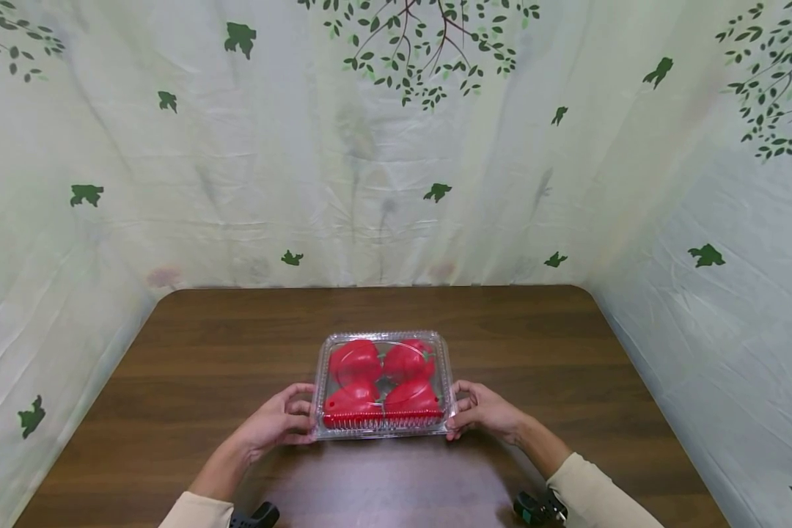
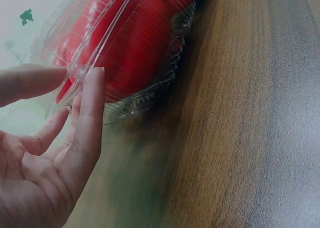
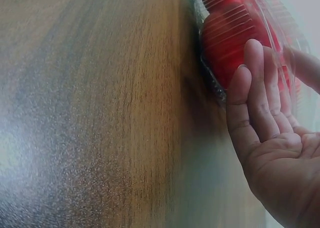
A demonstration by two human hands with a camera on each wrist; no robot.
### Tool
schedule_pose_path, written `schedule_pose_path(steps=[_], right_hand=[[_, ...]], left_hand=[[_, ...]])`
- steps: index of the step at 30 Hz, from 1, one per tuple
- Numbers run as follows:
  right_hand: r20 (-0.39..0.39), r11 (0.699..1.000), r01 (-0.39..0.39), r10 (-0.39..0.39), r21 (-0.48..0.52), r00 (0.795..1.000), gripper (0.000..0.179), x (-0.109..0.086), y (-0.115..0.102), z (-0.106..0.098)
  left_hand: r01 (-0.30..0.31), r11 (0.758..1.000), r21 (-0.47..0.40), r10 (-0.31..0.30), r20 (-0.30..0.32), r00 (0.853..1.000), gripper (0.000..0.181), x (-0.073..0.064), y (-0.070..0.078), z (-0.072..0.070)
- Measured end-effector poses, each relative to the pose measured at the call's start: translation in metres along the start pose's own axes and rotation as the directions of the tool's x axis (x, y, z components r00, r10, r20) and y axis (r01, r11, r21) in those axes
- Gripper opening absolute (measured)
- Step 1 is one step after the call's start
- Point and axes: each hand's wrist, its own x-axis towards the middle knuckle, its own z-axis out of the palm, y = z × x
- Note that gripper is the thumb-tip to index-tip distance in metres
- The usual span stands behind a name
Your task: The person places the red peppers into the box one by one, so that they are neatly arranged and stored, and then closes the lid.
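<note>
A clear plastic clamshell box (image 1: 328, 345) stands near the middle of the table, its lid over several glossy red fruits that look like bell peppers (image 1: 355, 363) with green stems. My left hand (image 1: 273, 423) grips the box's left side, thumb and fingers on either side of the rim, as the left wrist view shows at close range. On the opposite side, my right hand (image 1: 490, 412) holds the right edge. In the right wrist view its thumb is on the far side of the rim and its fingers lie along the ribbed wall. Whether the box's bottom touches the table is hard to tell.
The dark wooden table (image 1: 237, 345) has rounded far corners. Behind and beside it hang pale curtains (image 1: 369, 147) with green leaf prints. A dark strapped device (image 1: 537, 507) is on the right wrist; a similar one (image 1: 256, 515) is on the left.
</note>
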Motion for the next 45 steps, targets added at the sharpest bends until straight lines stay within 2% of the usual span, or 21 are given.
schedule_pose_path(steps=[10,32,45], right_hand=[[0.013,1.000,-0.005,0.005,0.003,1.000,0.033,0.0005,-0.0005,-0.0004],[0.018,1.000,-0.019,0.019,-0.023,1.000,0.034,0.0015,0.0000,-0.0025],[0.067,1.000,-0.002,0.002,-0.007,0.998,0.032,0.0037,-0.0032,-0.0057]], left_hand=[[-0.042,0.998,-0.038,0.043,0.051,0.998,0.071,-0.0007,-0.0051,-0.0010],[-0.066,0.998,-0.015,0.067,0.044,0.997,0.072,-0.0016,-0.0070,-0.0002],[-0.056,0.998,-0.013,0.057,0.026,0.998,0.073,-0.0008,-0.0048,0.0004]])
